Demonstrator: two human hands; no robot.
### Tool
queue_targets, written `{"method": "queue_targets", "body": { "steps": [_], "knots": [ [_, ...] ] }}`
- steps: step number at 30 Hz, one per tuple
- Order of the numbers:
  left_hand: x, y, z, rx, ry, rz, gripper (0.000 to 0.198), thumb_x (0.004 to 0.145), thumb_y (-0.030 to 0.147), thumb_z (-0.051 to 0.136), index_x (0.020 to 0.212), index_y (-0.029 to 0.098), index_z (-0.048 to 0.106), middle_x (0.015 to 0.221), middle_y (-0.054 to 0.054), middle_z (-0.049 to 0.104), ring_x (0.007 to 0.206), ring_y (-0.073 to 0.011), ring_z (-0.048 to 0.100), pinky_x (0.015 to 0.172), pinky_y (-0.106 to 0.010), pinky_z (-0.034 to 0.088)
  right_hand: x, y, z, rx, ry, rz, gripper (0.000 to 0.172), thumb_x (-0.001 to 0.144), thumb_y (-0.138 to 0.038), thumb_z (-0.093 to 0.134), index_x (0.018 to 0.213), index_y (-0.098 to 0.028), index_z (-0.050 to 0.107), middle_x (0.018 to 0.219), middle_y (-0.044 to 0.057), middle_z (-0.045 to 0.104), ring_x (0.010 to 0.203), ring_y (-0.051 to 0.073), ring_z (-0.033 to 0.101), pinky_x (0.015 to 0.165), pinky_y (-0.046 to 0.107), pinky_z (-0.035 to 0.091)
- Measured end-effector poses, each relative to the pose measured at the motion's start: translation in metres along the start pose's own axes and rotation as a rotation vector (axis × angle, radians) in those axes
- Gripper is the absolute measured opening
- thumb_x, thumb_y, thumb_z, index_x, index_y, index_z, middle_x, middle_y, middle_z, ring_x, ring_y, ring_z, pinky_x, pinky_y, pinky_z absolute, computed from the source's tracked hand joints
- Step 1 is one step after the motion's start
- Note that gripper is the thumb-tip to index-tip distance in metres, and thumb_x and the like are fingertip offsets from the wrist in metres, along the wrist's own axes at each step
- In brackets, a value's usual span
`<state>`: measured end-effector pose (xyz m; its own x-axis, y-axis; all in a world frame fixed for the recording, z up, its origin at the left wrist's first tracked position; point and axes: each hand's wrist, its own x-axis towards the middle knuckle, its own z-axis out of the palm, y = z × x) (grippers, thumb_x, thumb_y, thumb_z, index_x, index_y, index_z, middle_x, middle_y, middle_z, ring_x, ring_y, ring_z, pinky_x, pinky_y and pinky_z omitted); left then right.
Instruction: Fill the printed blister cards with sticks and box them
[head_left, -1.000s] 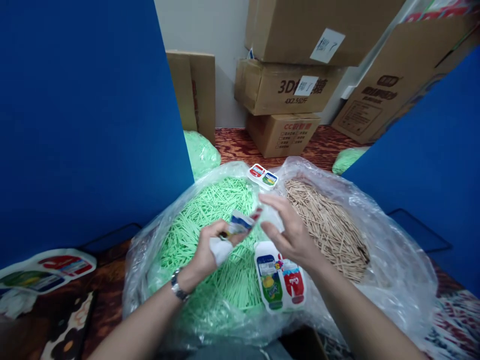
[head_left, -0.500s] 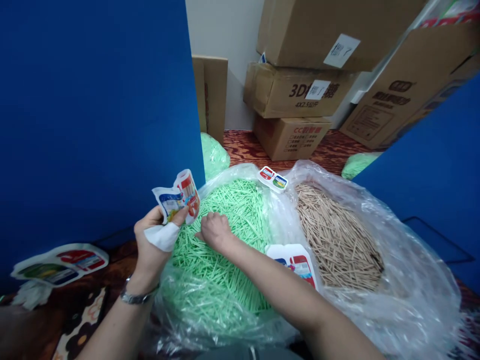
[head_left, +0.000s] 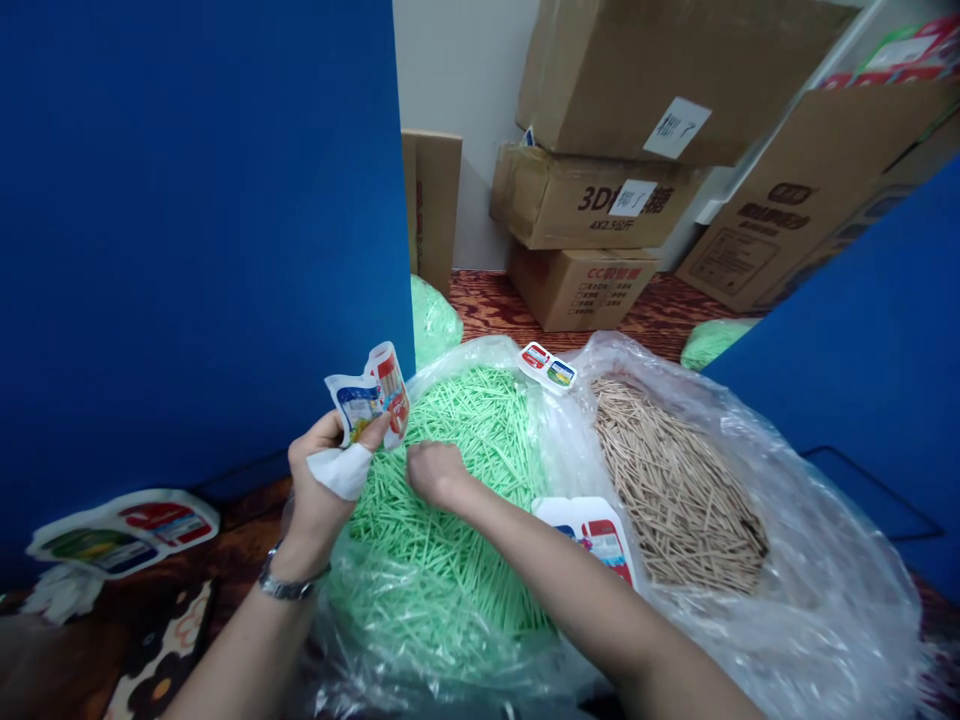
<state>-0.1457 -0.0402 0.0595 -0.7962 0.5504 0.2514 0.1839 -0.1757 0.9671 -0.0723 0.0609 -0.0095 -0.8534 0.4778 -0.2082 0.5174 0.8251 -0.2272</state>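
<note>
My left hand (head_left: 322,490) grips an open printed pouch (head_left: 364,400), white with blue and red panels, its lower flap folded over the thumb side. The hand stands over the left edge of a clear plastic bag (head_left: 480,350) full of thin pale-green sticks (head_left: 480,420). Against these sticks, my right hand (head_left: 435,475) is curled closed, back of the hand up. Its fingers are tucked away from view, so I cannot make out what is in them. To the right lies a second clear bag (head_left: 817,480) of brown sticks (head_left: 682,500).
Flat printed pouches lie between the bags, one at the back (head_left: 547,367) and one nearer me (head_left: 592,535); another (head_left: 127,535) is on the floor at left. Blue panels (head_left: 202,230) flank both sides. Cardboard boxes (head_left: 585,200) are stacked behind.
My right hand has curled up more, its fingers now out of sight in the green sticks. The left hand still holds the pouch, and the view has shifted slightly.
</note>
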Motion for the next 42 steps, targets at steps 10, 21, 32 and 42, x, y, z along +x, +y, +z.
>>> {"method": "queue_targets", "body": {
  "steps": [10, 21, 32, 42],
  "knots": [
    [0.019, -0.005, 0.013, 0.121, 0.019, 0.113, 0.020, 0.067, 0.031, 0.076, 0.072, 0.014, 0.067, 0.065, 0.001, 0.062, 0.055, -0.0107, 0.052, 0.053, -0.022, 0.043, -0.050, 0.077, -0.036, 0.783, -0.229, -0.258, 0.031, 0.096, -0.044, 0.032, 0.078, -0.020, 0.042, 0.063, -0.003, 0.057, 0.057, 0.012, 0.059, 0.059, 0.026, 0.047],
    [0.009, -0.050, 0.061, 0.317, -0.238, 0.240, 0.035, 0.074, 0.036, 0.068, 0.054, 0.018, 0.045, 0.056, 0.006, 0.038, 0.052, -0.0096, 0.035, 0.049, -0.022, 0.027, -0.068, 0.084, -0.025, 1.288, -0.589, -0.327, 0.039, 0.084, -0.055, 0.052, 0.092, -0.018, 0.047, 0.069, -0.004, 0.053, 0.055, 0.008, 0.057, 0.044, 0.017, 0.040],
    [0.010, -0.044, 0.044, 0.247, -0.175, 0.130, 0.026, 0.074, 0.036, 0.069, 0.063, 0.015, 0.057, 0.058, 0.005, 0.047, 0.052, -0.0093, 0.040, 0.049, -0.022, 0.030, -0.064, 0.108, -0.034, 0.766, 0.028, -0.060, 0.026, 0.095, -0.042, 0.036, 0.088, -0.020, 0.048, 0.072, 0.000, 0.056, 0.062, 0.012, 0.054, 0.053, 0.023, 0.042],
    [-0.001, -0.044, 0.029, 0.107, -0.174, -0.010, 0.024, 0.072, 0.032, 0.073, 0.088, 0.014, 0.070, 0.075, -0.002, 0.069, 0.064, -0.0158, 0.059, 0.060, -0.025, 0.046, -0.023, 0.112, -0.004, 0.160, 0.111, 0.200, 0.013, 0.089, -0.021, 0.044, 0.095, -0.014, 0.055, 0.104, 0.017, 0.059, 0.086, 0.025, 0.063, 0.073, 0.037, 0.045]
  ]
}}
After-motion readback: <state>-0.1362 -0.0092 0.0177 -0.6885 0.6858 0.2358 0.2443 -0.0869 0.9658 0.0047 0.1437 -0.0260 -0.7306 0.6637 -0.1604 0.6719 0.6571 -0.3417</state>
